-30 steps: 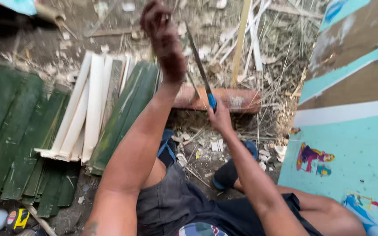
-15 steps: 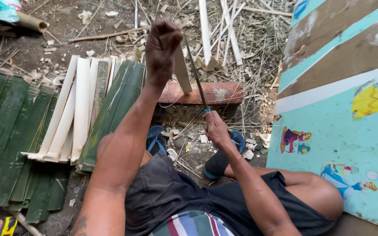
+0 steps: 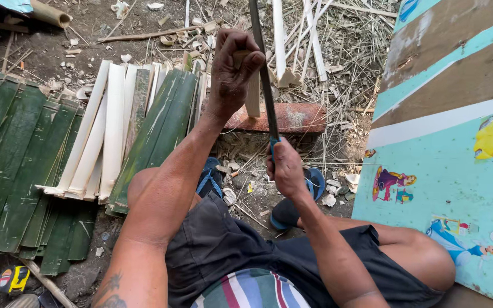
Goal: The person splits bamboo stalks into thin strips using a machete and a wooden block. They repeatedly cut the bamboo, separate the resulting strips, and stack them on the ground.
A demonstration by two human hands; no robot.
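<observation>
My left hand (image 3: 232, 71) is raised and closed around a short pale bamboo piece (image 3: 252, 96) that stands upright on a reddish log (image 3: 295, 118). My right hand (image 3: 283, 168) grips the blue handle of a long dark blade (image 3: 262, 68), which points up and away, right next to the bamboo piece. I sit on the ground, with my knees apart and blue sandals (image 3: 309, 185) on my feet.
A row of split bamboo slats, green (image 3: 18, 154) and pale (image 3: 106, 122), lies on the ground to the left. Thin bamboo strips and shavings (image 3: 315, 45) litter the dirt beyond the log. A turquoise painted panel with cartoon figures (image 3: 457, 171) stands at the right.
The view has tilted so both hands sit lower in frame. My left hand has stayed on the bamboo piece, and the blade now stands more upright beside it.
</observation>
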